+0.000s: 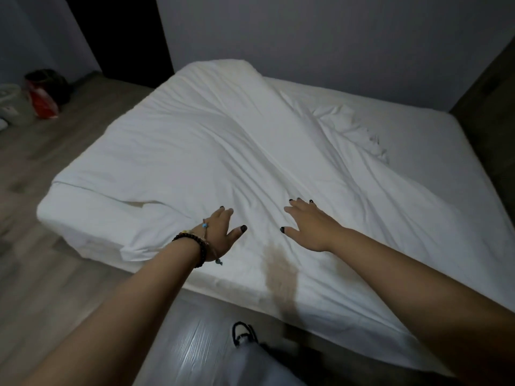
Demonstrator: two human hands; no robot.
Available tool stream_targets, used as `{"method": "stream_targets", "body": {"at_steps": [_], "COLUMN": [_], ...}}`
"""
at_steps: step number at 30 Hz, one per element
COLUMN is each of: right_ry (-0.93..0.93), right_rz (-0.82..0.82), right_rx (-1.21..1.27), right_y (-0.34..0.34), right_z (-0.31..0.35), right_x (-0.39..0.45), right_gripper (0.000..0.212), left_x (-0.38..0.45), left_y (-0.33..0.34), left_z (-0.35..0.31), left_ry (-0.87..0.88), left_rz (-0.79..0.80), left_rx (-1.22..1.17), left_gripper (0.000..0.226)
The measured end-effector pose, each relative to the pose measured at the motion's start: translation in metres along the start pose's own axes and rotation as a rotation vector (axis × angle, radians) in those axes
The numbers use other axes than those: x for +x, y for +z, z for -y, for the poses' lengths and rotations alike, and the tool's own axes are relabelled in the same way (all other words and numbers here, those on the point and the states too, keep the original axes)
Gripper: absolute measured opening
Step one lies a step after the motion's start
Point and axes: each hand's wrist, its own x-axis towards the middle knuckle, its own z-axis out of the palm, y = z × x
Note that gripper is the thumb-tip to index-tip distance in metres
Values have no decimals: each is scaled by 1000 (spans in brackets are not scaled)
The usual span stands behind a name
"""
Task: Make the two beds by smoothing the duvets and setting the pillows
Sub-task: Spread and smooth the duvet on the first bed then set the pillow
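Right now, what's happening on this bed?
A person is smoothing a white duvet with both bare hands. The left hand and right hand lie spread and open on the fabric near the bed's near edge. The duvet is creased, with a brownish stain by that edge. No pillow is clearly visible.

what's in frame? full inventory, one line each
duvet: 1, white, wrinkled, spread over the bed, brownish stain near its front edge
bed: 1, white sheet, bare strip showing at right
bag: 1, red, on floor at far left by the wall
floor: wood-look, grey-brown
wall: pale grey, behind the bed
bracelets: dark beads plus a cord, on left wrist
left hand: 1, open, fingers spread, on or just above the duvet
right hand: 1, open, fingers spread, on or just above the duvet
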Motion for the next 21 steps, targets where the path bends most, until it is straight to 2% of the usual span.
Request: {"method": "stream_targets", "body": {"at_steps": [5, 10, 17, 21], "right_ry": [-23, -2, -118, -74], "right_rz": [17, 67, 39, 35], "right_rx": [-2, 24, 18, 1], "right_y": [-7, -32, -58, -62], "right_z": [42, 94, 203, 271], "right_x": [76, 160, 265, 310], "right_gripper": [62, 63, 63, 60], "left_x": [38, 73, 100, 109], "left_y": [-32, -99, -189, -230], "left_z": [62, 129, 243, 310], "left_ry": [-25, -55, -131, -116], "left_rz": [38, 1, -56, -64], "left_rx": [-17, -56, 21, 33], "left_gripper": [70, 68, 68, 68]}}
